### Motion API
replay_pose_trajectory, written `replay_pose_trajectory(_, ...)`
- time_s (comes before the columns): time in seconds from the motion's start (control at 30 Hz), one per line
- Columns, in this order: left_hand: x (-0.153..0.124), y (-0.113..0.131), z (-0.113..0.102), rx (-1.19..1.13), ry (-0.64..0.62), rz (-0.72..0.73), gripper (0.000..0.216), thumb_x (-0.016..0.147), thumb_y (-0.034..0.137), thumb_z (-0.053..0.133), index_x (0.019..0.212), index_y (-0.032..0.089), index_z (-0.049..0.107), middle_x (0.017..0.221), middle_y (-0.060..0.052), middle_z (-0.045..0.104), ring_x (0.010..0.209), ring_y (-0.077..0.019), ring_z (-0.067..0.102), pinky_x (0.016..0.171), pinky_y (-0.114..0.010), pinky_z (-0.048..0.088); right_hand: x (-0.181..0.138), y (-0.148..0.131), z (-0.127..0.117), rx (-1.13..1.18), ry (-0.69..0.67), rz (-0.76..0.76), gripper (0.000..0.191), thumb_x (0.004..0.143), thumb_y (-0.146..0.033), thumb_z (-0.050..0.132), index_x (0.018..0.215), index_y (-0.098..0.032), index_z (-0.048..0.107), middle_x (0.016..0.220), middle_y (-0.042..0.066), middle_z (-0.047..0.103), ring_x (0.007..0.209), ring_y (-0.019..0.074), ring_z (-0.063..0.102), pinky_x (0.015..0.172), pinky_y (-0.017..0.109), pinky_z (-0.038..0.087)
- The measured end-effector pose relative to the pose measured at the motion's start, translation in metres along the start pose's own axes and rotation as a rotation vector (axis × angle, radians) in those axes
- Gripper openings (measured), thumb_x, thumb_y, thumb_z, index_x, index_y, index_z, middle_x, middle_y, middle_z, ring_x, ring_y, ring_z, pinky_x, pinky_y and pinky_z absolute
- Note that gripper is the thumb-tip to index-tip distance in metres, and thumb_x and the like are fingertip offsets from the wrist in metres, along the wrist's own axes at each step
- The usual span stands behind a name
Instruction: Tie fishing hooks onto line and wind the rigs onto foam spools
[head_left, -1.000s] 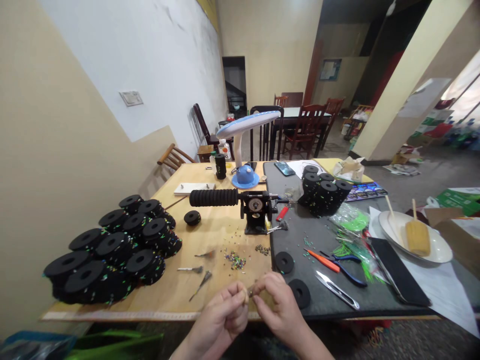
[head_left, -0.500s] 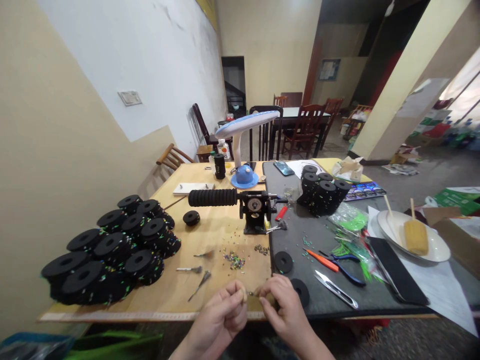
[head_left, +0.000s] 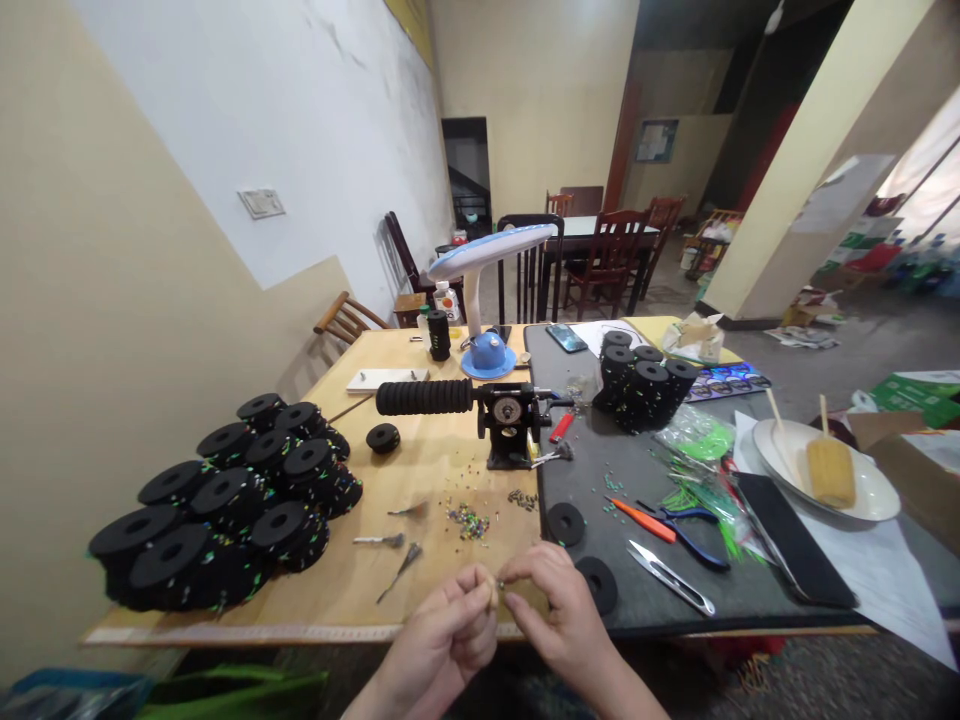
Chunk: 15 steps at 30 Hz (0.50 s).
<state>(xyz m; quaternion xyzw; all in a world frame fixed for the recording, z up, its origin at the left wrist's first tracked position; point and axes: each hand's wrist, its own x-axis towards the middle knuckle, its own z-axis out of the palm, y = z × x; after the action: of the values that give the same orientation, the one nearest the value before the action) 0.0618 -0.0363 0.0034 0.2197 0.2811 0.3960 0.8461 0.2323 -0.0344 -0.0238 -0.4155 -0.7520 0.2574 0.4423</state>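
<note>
At the near edge of the wooden surface [head_left: 420, 470], the left hand [head_left: 442, 640] and the right hand [head_left: 555, 615] meet, fingertips pinched on a tiny thing too small to name. Just beyond lie a little heap of coloured beads [head_left: 469, 520] and two flat black foam rings [head_left: 566, 524]. A pile of black foam spools [head_left: 225, 500] sits far left

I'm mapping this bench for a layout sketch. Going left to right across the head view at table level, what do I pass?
Pile of black spools → loose coloured beads → black winder → flat black disc → orange tool → green strands → white plate.
</note>
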Motion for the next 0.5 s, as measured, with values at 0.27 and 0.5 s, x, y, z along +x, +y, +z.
replay_pose_trajectory(0.27,-0.0001,-0.0022,-0.0047,-0.025,0.016,-0.003,0.033,0.070,0.033,0.083,0.069,0.016,0.054,0.046,0.014,0.025,0.040,-0.0027,0.013,0.043,-0.018,0.013,-0.0009,0.0033,0.0038,0.008,0.001,0.006,0.009,0.086,-0.017,0.055,0.083,-0.025,0.057,0.079,0.000,0.070,0.078,0.0194,0.064,0.088,0.037,0.042)
replay_pose_trajectory(0.5,-0.0003,-0.0023,-0.0022,-0.016,-0.003,0.033,0.034,0.072,0.034,0.081,0.068,0.016,0.052,0.046,0.014,0.023,0.040,-0.0031,0.013,0.043,-0.019,0.013,-0.0058,0.0086,0.0037,-0.006,-0.005,0.005,0.010,0.087,-0.017,0.055,0.083,-0.025,0.058,0.078,-0.001,0.071,0.075,0.0182,0.065,0.097,0.042,0.039)
